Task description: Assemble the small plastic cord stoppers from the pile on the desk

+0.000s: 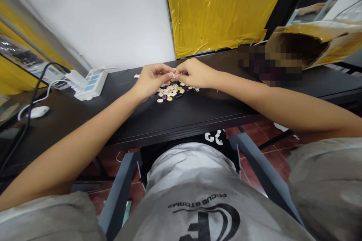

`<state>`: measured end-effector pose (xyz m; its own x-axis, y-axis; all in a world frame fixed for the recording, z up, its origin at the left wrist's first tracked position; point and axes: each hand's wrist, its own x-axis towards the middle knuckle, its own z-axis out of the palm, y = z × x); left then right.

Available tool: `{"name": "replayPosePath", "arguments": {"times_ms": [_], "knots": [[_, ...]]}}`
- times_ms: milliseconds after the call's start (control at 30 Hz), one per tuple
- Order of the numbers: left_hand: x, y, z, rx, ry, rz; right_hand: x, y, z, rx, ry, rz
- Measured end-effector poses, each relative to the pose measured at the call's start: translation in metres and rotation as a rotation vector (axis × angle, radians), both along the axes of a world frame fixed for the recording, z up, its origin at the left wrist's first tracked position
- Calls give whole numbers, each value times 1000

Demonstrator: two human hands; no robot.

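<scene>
Both of my hands meet over a black table (198,107), fingertips nearly touching. A small whitish piece (173,77) is pinched between them; its exact kind is too small to make out. My left hand (152,80) holds it from the left with thumb and fingers. From the other side, my right hand (195,73) grips it with fingers bent in. Just below lies a loose pile of small oval pieces (169,91), mostly cream, with a few yellow, purple and black ones. Part of the pile is hidden behind my hands. A few pale pieces (137,76) lie left of my left hand.
A white power strip (94,84) with plugs and cables stands on the left, near a white mouse (38,112). An open cardboard box (313,45) with yellow tape is at the right. A white wall and yellow sheeting (220,7) rise behind the table.
</scene>
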<state>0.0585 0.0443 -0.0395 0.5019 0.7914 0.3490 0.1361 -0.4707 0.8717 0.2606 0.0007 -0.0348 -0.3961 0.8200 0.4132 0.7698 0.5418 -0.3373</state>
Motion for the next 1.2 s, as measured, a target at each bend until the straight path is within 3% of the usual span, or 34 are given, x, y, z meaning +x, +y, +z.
{"name": "replayPosePath", "arguments": {"times_ms": [667, 1033, 1200], "knots": [[0, 1, 6, -343, -191, -39, 0, 0, 1, 48, 50, -9], [-2, 1, 9, -423, -145, -36, 3, 2, -1, 71, 5, 28], [-5, 1, 8, -381, -99, -44, 6, 0, 1, 74, -52, 91]]}}
